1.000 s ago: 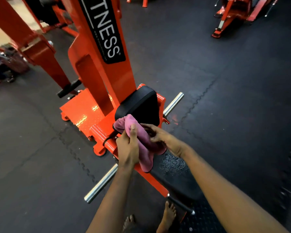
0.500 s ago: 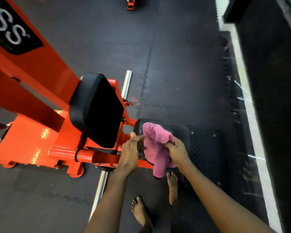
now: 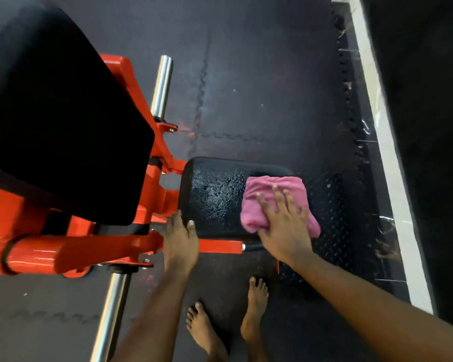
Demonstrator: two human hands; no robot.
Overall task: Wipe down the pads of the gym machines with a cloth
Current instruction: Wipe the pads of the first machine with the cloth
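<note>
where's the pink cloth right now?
In the head view, the pink cloth lies on the right part of the low black seat pad, pressed flat under the right hand.

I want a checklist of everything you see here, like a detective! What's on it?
Surface: low black seat pad, shiny with droplets on its left part.
Job's things: pink cloth bunched on the right end of the seat pad; big black back pad up at the left, on the orange frame.
Clutter: nothing seen.
Hands: right hand flat, fingers spread, pressing on the cloth; left hand resting at the near left edge of the seat pad.
Cables: nothing seen.
Surroundings: dark rubber floor tiles, chrome bars, a black tread plate, a white strip on the right, two bare feet.
</note>
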